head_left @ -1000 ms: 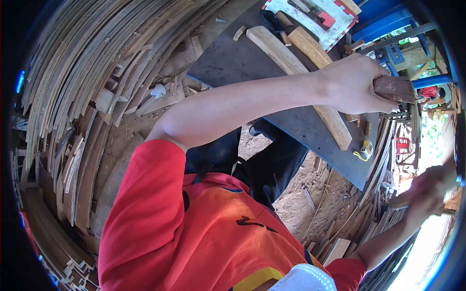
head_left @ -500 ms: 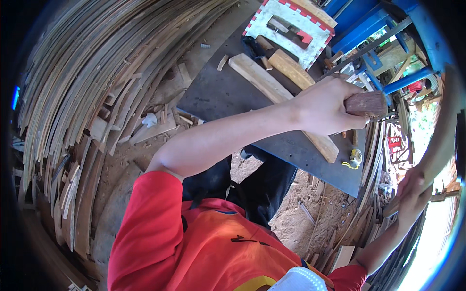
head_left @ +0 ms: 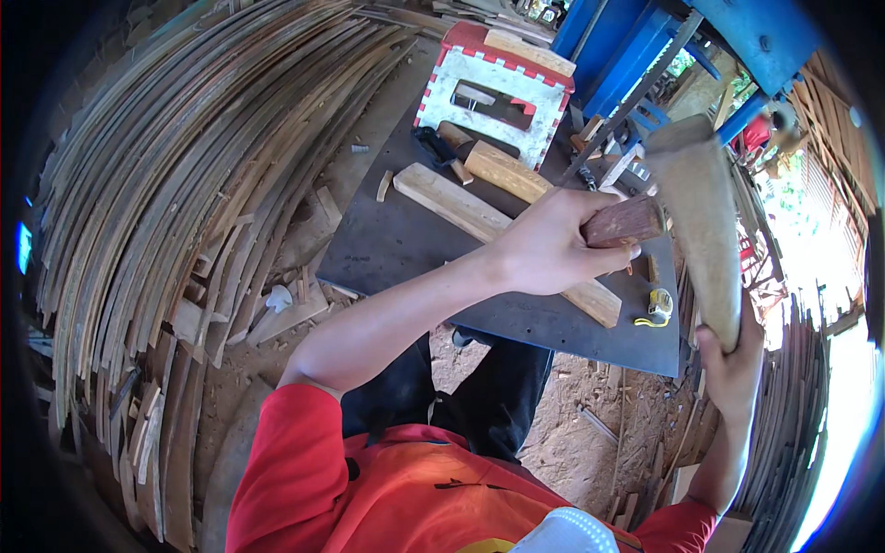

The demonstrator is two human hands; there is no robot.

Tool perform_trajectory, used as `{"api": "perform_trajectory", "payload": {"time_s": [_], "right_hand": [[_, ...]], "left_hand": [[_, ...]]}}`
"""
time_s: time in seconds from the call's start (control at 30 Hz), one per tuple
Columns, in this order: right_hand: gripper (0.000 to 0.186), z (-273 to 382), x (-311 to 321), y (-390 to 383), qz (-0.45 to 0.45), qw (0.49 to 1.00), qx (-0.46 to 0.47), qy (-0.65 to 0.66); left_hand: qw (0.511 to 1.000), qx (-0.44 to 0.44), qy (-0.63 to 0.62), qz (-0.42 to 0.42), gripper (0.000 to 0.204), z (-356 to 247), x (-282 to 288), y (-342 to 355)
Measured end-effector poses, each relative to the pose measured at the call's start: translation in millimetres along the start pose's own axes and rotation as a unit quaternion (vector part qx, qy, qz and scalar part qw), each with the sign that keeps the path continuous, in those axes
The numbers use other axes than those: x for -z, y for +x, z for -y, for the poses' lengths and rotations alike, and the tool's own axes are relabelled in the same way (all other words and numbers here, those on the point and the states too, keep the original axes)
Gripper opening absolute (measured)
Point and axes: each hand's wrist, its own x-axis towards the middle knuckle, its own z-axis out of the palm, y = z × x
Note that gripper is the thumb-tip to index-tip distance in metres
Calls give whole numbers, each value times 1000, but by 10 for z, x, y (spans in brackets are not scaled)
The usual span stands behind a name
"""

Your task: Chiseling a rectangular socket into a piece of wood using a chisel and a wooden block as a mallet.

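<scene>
My left hand (head_left: pixel 553 241) is closed around a dark reddish-brown wooden handle (head_left: pixel 627 223), whose flat butt end sticks out past my thumb. Whatever lies at the handle's other end is hidden by my fist. My right hand (head_left: pixel 735 369) grips the narrow lower part of a pale wooden mallet (head_left: pixel 705 221). Its thick head is raised just right of the handle, apart from it. Beneath my left hand, a long squared wooden bar (head_left: pixel 452 203) lies slantwise across the dark tabletop (head_left: pixel 373 241). A rounded wooden piece (head_left: pixel 505 171) rests behind the bar.
On the table stand a red-and-white step stool (head_left: pixel 433 97) and a yellow tape measure (head_left: pixel 658 304). Blue machinery (head_left: pixel 756 41) with a long thin blade rises at the far right. Stacked wooden strips (head_left: pixel 184 147) fill the left. Scraps litter the dirt floor (head_left: pixel 567 433).
My right hand has swung the mallet inward from the far right, toward the handle. My left hand with the handle appears lower and further left as the whole view has shifted.
</scene>
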Motion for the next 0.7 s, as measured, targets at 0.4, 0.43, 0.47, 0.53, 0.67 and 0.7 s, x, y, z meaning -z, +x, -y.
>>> {"api": "perform_trajectory", "payload": {"time_s": [0.4,0.43,0.47,0.53,0.67,0.7], "right_hand": [[68,-193,33,-150,-47,961,-106,251],[75,-322,41,-197,-30,941,-131,312],[75,-350,-21,-196,-31,941,-132,311],[74,-373,-162,-111,-35,992,100,-65],[72,-334,-30,-177,-89,975,-63,196],[74,-342,61,-216,-49,948,-124,288]], "left_hand": [[998,-1,-64,-12,27,-58,-36,2],[998,-1,-65,-10,27,-66,-43,4],[999,1,-53,-1,27,-77,-41,2],[999,4,-38,11,27,-87,-49,7],[998,13,-61,14,26,-73,-26,-7],[998,14,-59,15,26,-65,-36,-6]]}}
